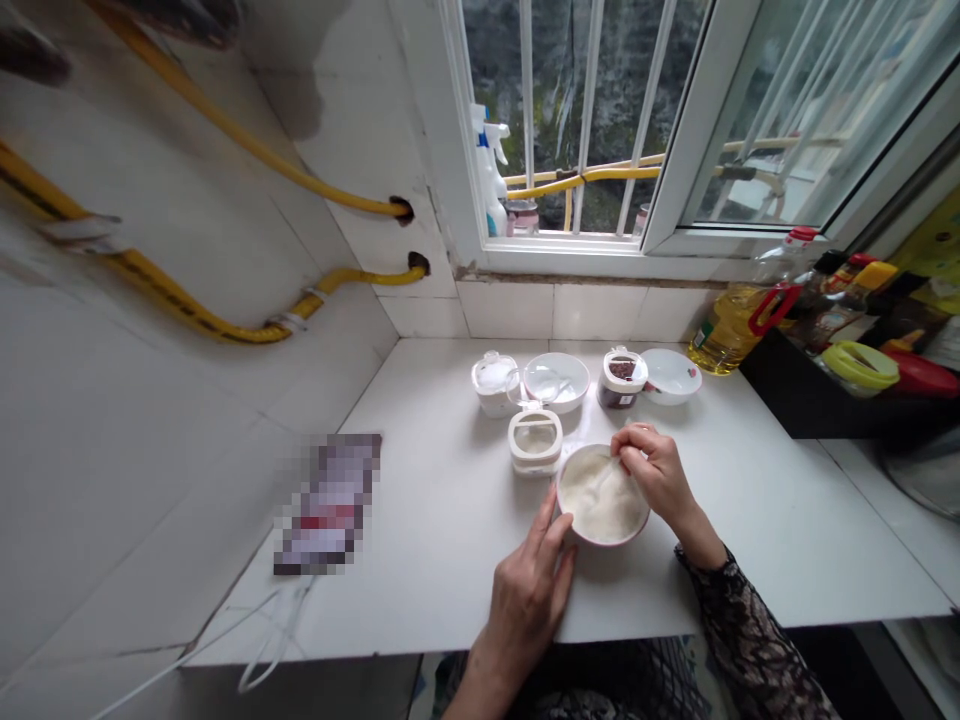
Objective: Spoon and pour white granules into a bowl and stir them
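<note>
My right hand is closed around the handle of a pale spoon, its head down in off-white powder. That powder fills a white bowl near the front of the counter. My left hand grips the bowl's left side, with fingertips at the rim. Just behind the bowl stands a clear seasoning jar with a white frame and pale contents. Farther back are a jar of white grains, a white bowl with a clear spoon in it, a jar of dark bits and a shallow floral bowl.
An oil bottle and a black rack of condiments stand at the back right. On the left lies a blurred-out phone-like object with a white cable. Yellow pipes run along the left wall. A barred window is behind.
</note>
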`<action>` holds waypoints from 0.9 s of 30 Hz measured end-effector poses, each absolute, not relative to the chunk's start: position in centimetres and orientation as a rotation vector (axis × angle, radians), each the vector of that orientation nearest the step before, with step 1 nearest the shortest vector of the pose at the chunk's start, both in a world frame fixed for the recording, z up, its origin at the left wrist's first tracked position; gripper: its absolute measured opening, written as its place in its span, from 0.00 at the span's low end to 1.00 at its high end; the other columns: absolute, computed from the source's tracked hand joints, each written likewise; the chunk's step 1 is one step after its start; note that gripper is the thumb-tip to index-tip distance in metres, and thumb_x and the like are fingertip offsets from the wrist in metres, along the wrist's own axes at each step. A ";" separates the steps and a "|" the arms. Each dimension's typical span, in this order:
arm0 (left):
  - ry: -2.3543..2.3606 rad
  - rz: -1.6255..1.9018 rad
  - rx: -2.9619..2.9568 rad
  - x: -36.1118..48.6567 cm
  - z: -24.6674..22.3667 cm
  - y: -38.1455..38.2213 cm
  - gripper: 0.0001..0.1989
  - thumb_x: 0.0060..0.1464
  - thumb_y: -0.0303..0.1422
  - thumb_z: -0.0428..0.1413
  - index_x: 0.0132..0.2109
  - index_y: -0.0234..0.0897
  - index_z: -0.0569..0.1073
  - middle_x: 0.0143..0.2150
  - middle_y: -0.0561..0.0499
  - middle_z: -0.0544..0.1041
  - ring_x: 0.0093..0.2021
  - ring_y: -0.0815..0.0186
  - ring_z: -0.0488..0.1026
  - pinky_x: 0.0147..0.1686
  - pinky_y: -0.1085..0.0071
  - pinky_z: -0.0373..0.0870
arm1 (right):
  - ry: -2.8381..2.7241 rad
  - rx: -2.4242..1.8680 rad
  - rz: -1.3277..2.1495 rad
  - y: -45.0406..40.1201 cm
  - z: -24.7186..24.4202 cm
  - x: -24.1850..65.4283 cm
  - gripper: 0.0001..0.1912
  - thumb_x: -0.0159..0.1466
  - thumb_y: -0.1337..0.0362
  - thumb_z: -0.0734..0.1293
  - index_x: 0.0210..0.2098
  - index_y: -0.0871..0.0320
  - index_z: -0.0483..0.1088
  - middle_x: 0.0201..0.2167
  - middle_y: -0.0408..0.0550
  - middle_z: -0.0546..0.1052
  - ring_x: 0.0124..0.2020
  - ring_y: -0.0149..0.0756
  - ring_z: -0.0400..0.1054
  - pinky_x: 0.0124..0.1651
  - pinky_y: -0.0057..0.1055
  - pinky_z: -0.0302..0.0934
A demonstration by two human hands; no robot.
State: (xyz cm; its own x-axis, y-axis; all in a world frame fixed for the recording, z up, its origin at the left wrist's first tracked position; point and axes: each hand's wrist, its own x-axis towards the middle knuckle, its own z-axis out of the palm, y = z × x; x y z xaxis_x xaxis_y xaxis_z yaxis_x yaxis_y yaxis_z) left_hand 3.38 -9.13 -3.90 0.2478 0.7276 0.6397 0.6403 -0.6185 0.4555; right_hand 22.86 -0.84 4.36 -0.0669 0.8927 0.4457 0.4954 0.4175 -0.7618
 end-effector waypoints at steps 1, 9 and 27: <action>1.321 1.317 2.397 3.4 -3.9 -9.1 0.17 0.65 0.25 0.50 0.60 0.36 0.65 0.65 0.34 0.67 0.55 0.57 0.77 0.44 0.70 0.79 | -1.629 -1.258 0.602 -0.8 4.3 22.9 0.09 0.55 0.68 0.60 0.21 0.55 0.69 0.17 0.42 0.69 0.24 0.35 0.63 0.33 0.33 0.58; 1.329 1.320 2.383 3.4 -4.1 -9.1 0.19 0.64 0.24 0.51 0.61 0.37 0.65 0.65 0.34 0.67 0.48 0.59 0.81 0.40 0.72 0.79 | -1.238 -1.227 1.018 -0.1 4.5 23.1 0.07 0.49 0.64 0.62 0.19 0.56 0.70 0.11 0.38 0.65 0.16 0.30 0.57 0.24 0.29 0.52; 1.308 1.319 2.396 3.3 -4.2 -9.1 0.18 0.64 0.24 0.51 0.60 0.35 0.65 0.64 0.31 0.68 0.45 0.59 0.82 0.38 0.72 0.80 | -1.085 -1.160 1.148 0.8 3.7 22.4 0.05 0.48 0.63 0.64 0.22 0.57 0.72 0.13 0.39 0.69 0.18 0.31 0.62 0.29 0.30 0.58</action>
